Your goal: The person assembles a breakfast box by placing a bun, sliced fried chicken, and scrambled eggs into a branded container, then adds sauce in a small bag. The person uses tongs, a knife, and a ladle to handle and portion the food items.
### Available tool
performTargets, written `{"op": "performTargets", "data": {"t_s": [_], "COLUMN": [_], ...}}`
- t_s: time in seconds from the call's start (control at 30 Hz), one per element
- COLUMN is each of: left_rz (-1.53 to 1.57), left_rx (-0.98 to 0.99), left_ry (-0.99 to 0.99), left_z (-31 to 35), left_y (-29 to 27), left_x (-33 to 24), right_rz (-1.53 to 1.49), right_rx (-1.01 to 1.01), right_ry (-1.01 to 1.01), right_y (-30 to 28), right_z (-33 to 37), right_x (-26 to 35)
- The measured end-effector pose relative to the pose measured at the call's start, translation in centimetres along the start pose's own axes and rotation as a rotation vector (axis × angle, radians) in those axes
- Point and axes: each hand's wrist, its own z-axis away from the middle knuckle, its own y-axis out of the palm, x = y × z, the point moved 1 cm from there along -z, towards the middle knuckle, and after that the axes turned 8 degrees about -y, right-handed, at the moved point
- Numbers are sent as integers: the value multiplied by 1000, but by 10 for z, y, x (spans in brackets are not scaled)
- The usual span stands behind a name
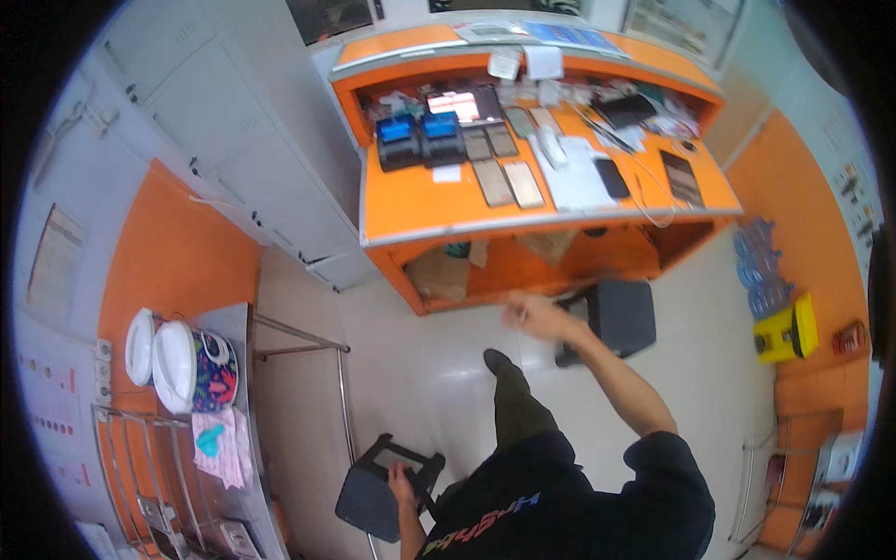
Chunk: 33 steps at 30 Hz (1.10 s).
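Note:
At the lower left, my left hand is closed on a small black stool, which is tipped beside my leg. My fingers are at the edge of its frame. My right hand is stretched forward over the floor, below the front of the orange desk. Motion smears its fingers, and I see no object in it. Just right of that hand is a second black stool, partly behind my forearm.
The desk carries phones, two dark card-terminal-like devices, papers and a tablet. Grey lockers line the left. A metal table holds white-lidded containers. Water bottles and a yellow box stand right.

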Motion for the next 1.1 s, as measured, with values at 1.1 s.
{"op": "performTargets", "data": {"t_s": [1.1], "left_rz": [-79], "left_rx": [260], "left_ry": [-393], "left_z": [135], "left_y": [207], "left_x": [-126], "right_rz": [902], "right_rx": [-314], "right_ry": [-44], "right_y": [-259], "right_z": [-502], "right_x": [-222]}}
